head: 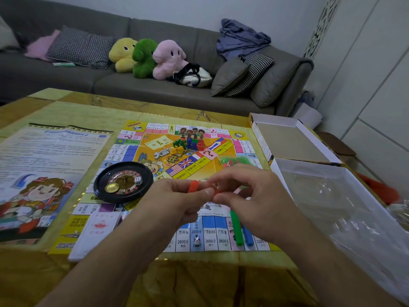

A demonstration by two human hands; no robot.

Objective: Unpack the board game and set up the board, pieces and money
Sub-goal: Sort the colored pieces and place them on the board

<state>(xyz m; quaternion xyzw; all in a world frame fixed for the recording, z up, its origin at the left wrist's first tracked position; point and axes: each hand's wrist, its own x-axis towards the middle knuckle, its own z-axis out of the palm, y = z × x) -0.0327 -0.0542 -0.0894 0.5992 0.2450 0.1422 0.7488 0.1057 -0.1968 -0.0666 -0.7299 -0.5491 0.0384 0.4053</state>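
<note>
A glossy yellow-green marbled bench stands before a grey sofa holding three plush toys. The colourful paper game board lies flat at the bench's middle, with a printed rules sheet to its left and two open white box halves at the right edge. A black roulette wheel sits on the board. Above the board's near edge, the left hand and right hand meet, fingers pinching a small red plastic piece. Green and blue sticks lie just below.
</note>
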